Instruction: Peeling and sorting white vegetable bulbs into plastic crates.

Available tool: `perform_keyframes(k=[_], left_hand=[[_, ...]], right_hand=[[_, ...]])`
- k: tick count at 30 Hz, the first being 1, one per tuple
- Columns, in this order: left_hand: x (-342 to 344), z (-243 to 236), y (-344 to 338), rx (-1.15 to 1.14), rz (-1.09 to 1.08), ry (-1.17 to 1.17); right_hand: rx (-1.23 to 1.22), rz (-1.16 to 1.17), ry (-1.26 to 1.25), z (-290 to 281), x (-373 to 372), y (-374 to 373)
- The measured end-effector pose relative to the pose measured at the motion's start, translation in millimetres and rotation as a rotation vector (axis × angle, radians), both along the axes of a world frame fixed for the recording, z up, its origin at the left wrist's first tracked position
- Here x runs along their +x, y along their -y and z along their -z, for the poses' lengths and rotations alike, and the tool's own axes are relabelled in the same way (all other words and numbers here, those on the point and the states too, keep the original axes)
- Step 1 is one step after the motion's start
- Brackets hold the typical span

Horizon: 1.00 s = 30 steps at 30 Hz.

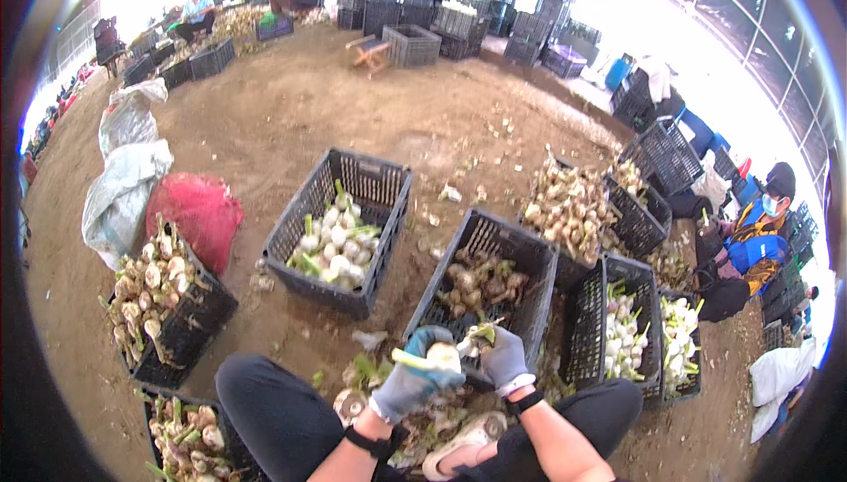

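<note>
My left hand (413, 385), in a grey-blue glove, is closed around a white garlic bulb (445, 358) whose pale green stem points left. Close beside it, my right hand (505, 360), gloved in grey, pinches some loose garlic skin (479, 337) at the bulb's right side. Just beyond both hands is a black crate (528, 263) with brownish unpeeled garlic (476, 283) in it. Farther left, another black crate (346, 300) holds clean white garlic bulbs (340, 244). Stripped skins (432, 420) lie on the ground between my feet.
Unpeeled garlic fills a crate (198, 328) at left and a heap (569, 209) at right. Trimmed bulbs (624, 332) sit in crates by my right knee. A red mesh sack (196, 213) stands left. A masked person (757, 244) sits at right; others work far back near stacked crates.
</note>
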<state>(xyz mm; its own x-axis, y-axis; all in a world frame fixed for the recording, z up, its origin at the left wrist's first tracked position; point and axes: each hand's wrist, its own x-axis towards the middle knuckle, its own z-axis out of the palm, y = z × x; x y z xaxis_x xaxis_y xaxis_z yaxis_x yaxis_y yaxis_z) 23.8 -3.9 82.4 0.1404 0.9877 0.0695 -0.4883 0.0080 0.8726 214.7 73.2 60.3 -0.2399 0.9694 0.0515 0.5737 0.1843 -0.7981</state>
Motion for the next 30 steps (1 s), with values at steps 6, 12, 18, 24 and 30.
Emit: perform_keyframes(k=[6, 12, 18, 24, 30], left_hand=[[-7, 14, 0, -0.108, -0.204, -0.052], [3, 23, 0, 0.044, -0.206, -0.447], [-7, 25, 3, 0.148, -0.142, -0.789], [1, 19, -3, -0.059, -0.261, -0.261], [15, 20, -5, -0.299, -0.339, 0.155]], right_hand=[[-0.041, -0.19, 0.243, -21, -8, 35], [0.506, -0.268, 0.258, -62, -28, 39], [0.626, -0.375, 0.574, -60, -32, 40], [0.543, -0.234, 0.309, -62, -28, 30], [0.392, -0.227, 0.17, -51, -45, 50]])
